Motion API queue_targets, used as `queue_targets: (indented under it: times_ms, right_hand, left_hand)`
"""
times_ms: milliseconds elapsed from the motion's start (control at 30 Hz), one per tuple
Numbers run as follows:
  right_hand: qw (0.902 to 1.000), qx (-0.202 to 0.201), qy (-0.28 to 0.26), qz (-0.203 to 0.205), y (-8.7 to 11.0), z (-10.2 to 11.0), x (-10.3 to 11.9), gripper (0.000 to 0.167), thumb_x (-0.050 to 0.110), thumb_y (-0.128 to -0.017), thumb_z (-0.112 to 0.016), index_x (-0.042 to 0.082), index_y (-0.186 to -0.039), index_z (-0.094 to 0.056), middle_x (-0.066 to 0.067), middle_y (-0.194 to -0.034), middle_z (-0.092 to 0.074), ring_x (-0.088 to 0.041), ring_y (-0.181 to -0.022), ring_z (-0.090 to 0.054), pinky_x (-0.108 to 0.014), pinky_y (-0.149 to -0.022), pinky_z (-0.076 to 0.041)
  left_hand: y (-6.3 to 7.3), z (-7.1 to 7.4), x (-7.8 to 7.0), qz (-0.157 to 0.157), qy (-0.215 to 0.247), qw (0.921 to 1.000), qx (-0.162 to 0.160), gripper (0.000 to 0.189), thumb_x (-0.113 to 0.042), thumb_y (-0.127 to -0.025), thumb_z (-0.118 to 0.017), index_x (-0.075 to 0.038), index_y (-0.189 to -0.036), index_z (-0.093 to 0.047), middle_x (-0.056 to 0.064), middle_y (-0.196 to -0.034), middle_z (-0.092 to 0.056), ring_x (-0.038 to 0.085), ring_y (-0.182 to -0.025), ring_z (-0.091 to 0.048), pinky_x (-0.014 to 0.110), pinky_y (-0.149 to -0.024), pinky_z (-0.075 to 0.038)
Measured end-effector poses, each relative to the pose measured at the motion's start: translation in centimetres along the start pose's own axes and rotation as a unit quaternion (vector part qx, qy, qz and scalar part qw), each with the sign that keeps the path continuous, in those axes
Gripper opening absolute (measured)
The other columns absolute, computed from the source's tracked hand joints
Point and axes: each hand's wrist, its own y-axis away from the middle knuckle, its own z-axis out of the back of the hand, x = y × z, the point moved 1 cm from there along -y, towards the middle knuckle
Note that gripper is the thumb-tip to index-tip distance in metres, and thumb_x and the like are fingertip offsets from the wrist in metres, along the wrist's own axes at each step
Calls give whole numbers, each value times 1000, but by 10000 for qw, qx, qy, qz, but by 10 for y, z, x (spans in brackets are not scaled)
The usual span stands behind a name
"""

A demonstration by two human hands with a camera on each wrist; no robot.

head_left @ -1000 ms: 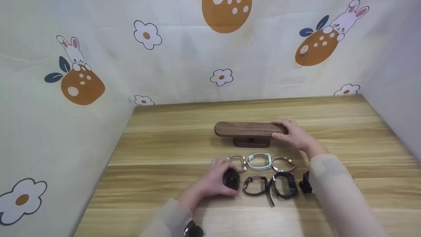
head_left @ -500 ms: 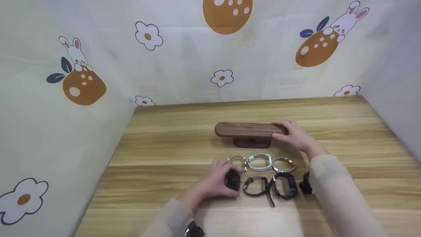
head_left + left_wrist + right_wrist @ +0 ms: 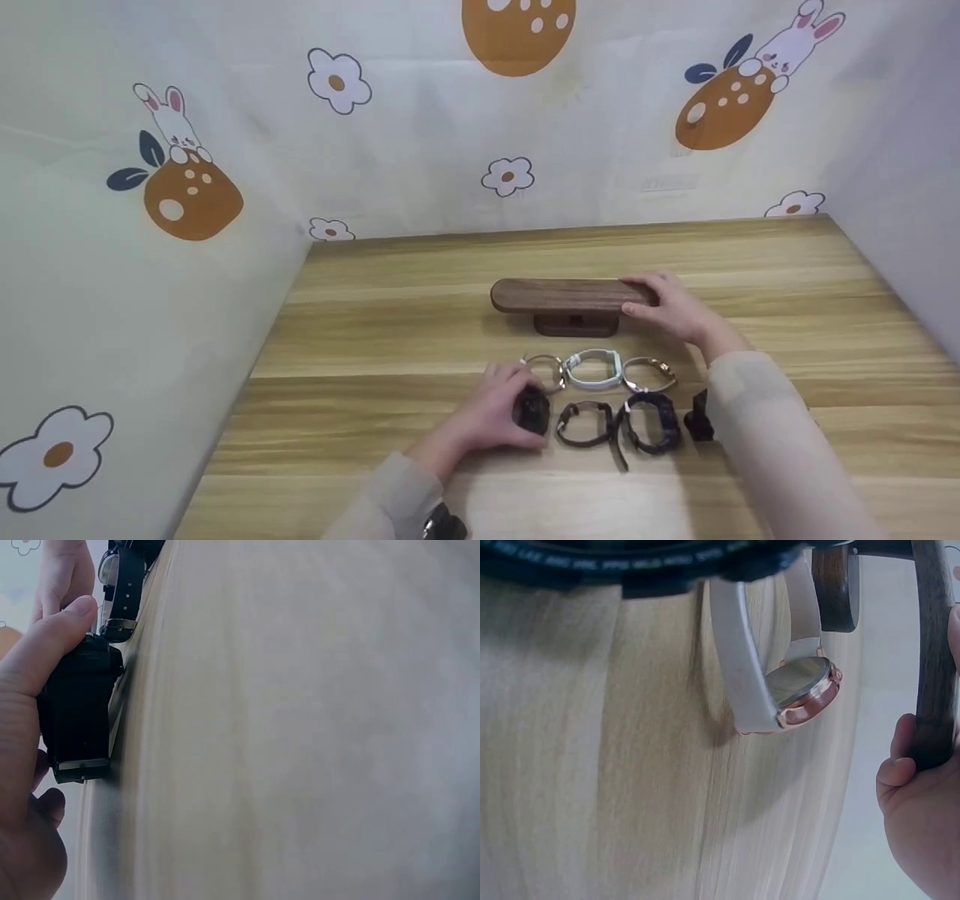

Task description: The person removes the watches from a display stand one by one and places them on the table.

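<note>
On the left, my left hand (image 3: 487, 414) grips a black watch (image 3: 534, 412); in the left wrist view the thumb lies along the upper end of that watch (image 3: 79, 709), and its strap hangs closed in a loop. My right hand (image 3: 675, 309) holds the right end of a dark wooden watch stand (image 3: 559, 295), thumb in front and fingers behind. Beside the held watch stand a brown-strapped watch (image 3: 585, 444) and a larger black watch (image 3: 663, 424). Behind these are a pale blue watch (image 3: 594, 385), a gold-toned watch (image 3: 663, 367) on the right, and a slim watch (image 3: 561, 373) partly behind my left hand.
Wood-grain table (image 3: 375, 315) lies under everything. A patterned cloth wall (image 3: 420, 135) rises at the back, with pale walls at both sides. The stand's rounded base (image 3: 576, 328) rests on the table behind the watches. Black wrist-camera parts (image 3: 699, 416) show by the right sleeve.
</note>
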Motion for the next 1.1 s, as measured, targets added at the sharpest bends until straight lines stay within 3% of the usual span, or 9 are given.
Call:
queue_targets:
  times_ms: [367, 600, 1100]
  right_hand:
    - [10000, 0, 91, 28, 0, -1, 0, 63, 39, -88, -62, 9, -139, -41, -28, -133, -34, -46, -119, -37, -64, -100, -26]
    - [9999, -23, 35, 93, -1, -2, -1, 63, 40, -88, -61, 10, -140, -41, -30, -134, -32, -47, -118, -37, -65, -100, -26]
    - [10000, -14, 49, 26, 0, 0, 1, 65, 40, -88, -61, 10, -141, -40, -30, -134, -30, -48, -118, -38, -65, -99, -27]
  left_hand:
    - [1, 0, -2, -157, -254, 9996, -27, 72, -48, -58, -84, -21, -119, -55, 0, -128, -46, 17, -109, -38, 39, -91, -41]
    - [1, -1, -2, -63, -358, 9993, -95, 73, -49, -58, -83, -22, -119, -54, -2, -126, -46, 16, -110, -38, 39, -92, -41]
    - [1, 0, -4, 121, -135, 9998, -93, 72, -45, -58, -84, -23, -120, -55, -4, -126, -45, 16, -111, -38, 41, -91, -42]
